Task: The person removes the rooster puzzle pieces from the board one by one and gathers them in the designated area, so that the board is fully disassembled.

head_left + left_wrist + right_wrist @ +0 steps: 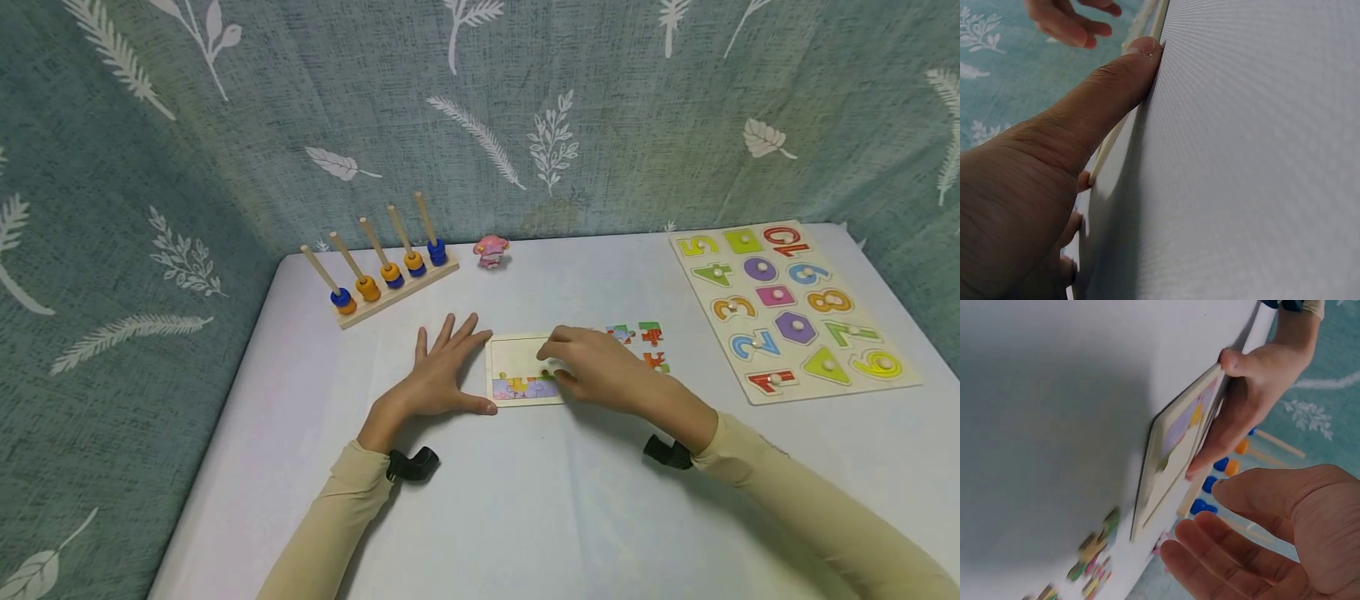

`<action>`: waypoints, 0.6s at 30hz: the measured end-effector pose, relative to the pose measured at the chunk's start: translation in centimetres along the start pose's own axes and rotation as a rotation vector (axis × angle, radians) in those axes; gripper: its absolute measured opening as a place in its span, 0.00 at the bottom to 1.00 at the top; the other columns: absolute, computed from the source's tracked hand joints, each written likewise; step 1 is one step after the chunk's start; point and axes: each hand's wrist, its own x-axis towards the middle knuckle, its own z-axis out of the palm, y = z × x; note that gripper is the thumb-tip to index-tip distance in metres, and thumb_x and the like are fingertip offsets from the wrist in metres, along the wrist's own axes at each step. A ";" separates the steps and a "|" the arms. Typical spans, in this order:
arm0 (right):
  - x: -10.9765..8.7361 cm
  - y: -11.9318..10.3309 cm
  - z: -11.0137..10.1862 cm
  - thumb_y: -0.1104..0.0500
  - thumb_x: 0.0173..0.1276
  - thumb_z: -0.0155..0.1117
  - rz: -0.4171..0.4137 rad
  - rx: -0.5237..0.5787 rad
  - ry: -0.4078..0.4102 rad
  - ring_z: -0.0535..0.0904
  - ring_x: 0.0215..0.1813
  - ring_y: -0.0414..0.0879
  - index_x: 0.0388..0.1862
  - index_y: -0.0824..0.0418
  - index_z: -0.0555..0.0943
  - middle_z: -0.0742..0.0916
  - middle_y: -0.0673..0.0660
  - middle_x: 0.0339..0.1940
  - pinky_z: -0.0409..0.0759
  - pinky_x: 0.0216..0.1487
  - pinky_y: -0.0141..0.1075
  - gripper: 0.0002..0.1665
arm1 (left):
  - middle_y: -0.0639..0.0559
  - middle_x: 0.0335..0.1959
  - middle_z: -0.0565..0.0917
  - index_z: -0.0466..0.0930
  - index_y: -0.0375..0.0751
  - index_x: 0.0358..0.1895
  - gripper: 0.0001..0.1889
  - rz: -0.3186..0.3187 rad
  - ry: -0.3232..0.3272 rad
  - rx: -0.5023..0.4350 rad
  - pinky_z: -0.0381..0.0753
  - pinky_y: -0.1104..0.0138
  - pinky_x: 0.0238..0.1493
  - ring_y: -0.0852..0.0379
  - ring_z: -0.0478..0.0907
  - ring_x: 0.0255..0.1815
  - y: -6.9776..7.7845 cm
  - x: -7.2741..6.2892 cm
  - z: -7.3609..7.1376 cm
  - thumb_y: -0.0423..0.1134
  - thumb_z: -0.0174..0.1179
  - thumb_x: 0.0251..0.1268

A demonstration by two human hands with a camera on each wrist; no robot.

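A small wooden jigsaw board (517,354) lies in the middle of the table in the head view. Joined purple and yellow jigsaw pieces (521,387) fill its lower strip; the upper part shows bare wood. At its left edge, my left hand (438,379) has its fingers spread, thumb by the near corner and index finger by the far corner. My right hand (607,371) hovers over the board's right part, hiding it. In the right wrist view its thumb and loosely bent fingers stand apart with nothing between them. Loose jigsaw pieces (651,333) lie beyond that hand.
Behind the left hand stands a wooden peg stacker (397,283) with blue and orange rings. A small pink figurine (491,250) is beside it. At the right lies a number and shape peg board (795,312). Patterned green cloth (390,100) rises behind the table.
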 end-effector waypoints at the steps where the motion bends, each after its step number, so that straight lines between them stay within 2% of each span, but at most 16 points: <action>1: 0.2 -0.2 0.1 0.72 0.59 0.69 -0.004 0.001 -0.002 0.83 0.41 0.49 0.46 0.65 0.86 0.85 0.57 0.42 0.81 0.41 0.41 0.15 | 0.50 0.83 0.41 0.53 0.52 0.81 0.60 -0.001 -0.002 -0.002 0.19 0.37 0.69 0.43 0.27 0.81 0.0 0.0 0.0 0.67 0.75 0.44; 14: 2.3 -1.7 1.6 0.68 0.59 0.71 -0.032 0.002 -0.036 0.83 0.43 0.47 0.47 0.64 0.86 0.85 0.55 0.42 0.81 0.45 0.41 0.16 | 0.51 0.83 0.40 0.52 0.53 0.81 0.60 -0.006 -0.009 -0.002 0.19 0.37 0.69 0.43 0.26 0.81 0.0 -0.1 -0.1 0.68 0.74 0.45; 18: 2.7 -2.0 2.1 0.68 0.60 0.70 -0.037 -0.005 -0.053 0.83 0.42 0.47 0.48 0.62 0.86 0.85 0.55 0.42 0.81 0.43 0.40 0.15 | 0.51 0.83 0.40 0.52 0.53 0.81 0.60 0.001 -0.003 -0.007 0.19 0.37 0.68 0.43 0.26 0.81 -0.1 -0.1 0.0 0.68 0.73 0.45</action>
